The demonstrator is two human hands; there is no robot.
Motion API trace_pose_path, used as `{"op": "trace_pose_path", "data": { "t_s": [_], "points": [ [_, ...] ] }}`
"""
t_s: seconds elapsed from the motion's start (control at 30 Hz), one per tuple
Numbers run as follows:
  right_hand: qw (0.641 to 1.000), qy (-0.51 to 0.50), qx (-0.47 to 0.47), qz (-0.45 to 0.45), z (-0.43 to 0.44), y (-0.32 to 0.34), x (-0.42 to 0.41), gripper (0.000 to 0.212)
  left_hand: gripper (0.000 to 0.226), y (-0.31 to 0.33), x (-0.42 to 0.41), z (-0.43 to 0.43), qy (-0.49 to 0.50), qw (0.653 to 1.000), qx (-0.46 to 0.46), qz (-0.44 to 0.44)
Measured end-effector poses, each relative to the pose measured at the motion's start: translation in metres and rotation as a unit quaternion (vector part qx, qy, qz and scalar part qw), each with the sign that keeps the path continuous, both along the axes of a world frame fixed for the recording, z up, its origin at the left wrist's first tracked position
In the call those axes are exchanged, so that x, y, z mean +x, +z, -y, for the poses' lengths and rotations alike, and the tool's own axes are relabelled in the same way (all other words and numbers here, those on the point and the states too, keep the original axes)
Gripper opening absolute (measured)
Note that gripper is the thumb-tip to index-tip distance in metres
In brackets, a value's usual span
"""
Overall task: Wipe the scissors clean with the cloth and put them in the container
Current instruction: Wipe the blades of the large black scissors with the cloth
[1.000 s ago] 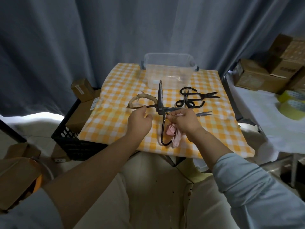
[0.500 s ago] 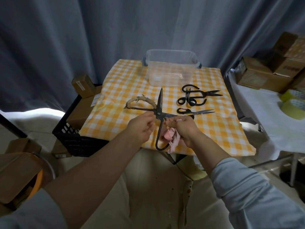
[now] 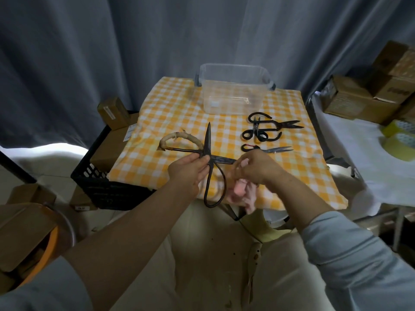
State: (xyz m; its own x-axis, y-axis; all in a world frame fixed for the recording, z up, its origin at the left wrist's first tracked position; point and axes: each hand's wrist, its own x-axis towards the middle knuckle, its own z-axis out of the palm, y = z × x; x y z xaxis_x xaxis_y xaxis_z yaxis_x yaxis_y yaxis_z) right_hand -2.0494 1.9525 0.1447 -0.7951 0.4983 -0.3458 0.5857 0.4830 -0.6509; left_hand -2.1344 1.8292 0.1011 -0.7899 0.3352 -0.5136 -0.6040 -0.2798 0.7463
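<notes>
Large black scissors [image 3: 207, 142] are spread wide open above the near edge of the checked table. One handle loop is wrapped in pale cord, the other hangs bare toward me. My left hand [image 3: 188, 170] pinches them at the pivot. My right hand [image 3: 253, 168] grips a pink cloth [image 3: 243, 194] and holds it at the tip of the blade pointing right. The clear plastic container [image 3: 233, 95] stands at the back of the table. Two black scissors [image 3: 269, 129] lie crossed to the right, and a small pair [image 3: 267, 149] lies just in front of them.
The yellow checked tablecloth [image 3: 170, 113] covers a small table. A black crate [image 3: 105, 182] with cardboard boxes stands on the left. On the right a white-covered surface [image 3: 354, 153] carries brown boxes [image 3: 370, 93] and yellow tape rolls [image 3: 399, 140]. Grey curtains hang behind.
The open scissors have come slightly nearer to me and lower over the table edge. My right hand with the cloth has slid outward along the right-pointing blade toward its tip.
</notes>
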Motion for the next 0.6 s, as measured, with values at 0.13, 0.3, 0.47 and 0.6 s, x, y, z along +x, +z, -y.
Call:
{"op": "trace_pose_path", "data": {
  "t_s": [0.13,0.3,0.47,0.6],
  "points": [
    [0.995,-0.038,-0.003,-0.093,-0.015,0.035,0.009,0.005,0.046,-0.001,0.001,0.007,-0.001,1.0,-0.009,-0.017],
    [0.937,-0.052,-0.014,-0.344,-0.004,0.035,-0.002,0.009,0.049,0.002,0.008,0.008,-0.024,0.999,-0.017,-0.041],
    [0.977,0.087,0.019,-0.195,0.013,-0.019,-0.011,0.03,0.045,0.005,0.013,0.011,-0.041,0.997,-0.026,-0.059],
    [0.971,0.136,0.054,-0.191,0.014,-0.033,-0.013,0.059,0.042,0.002,0.012,0.016,-0.058,0.993,-0.039,-0.092]
  ]
}}
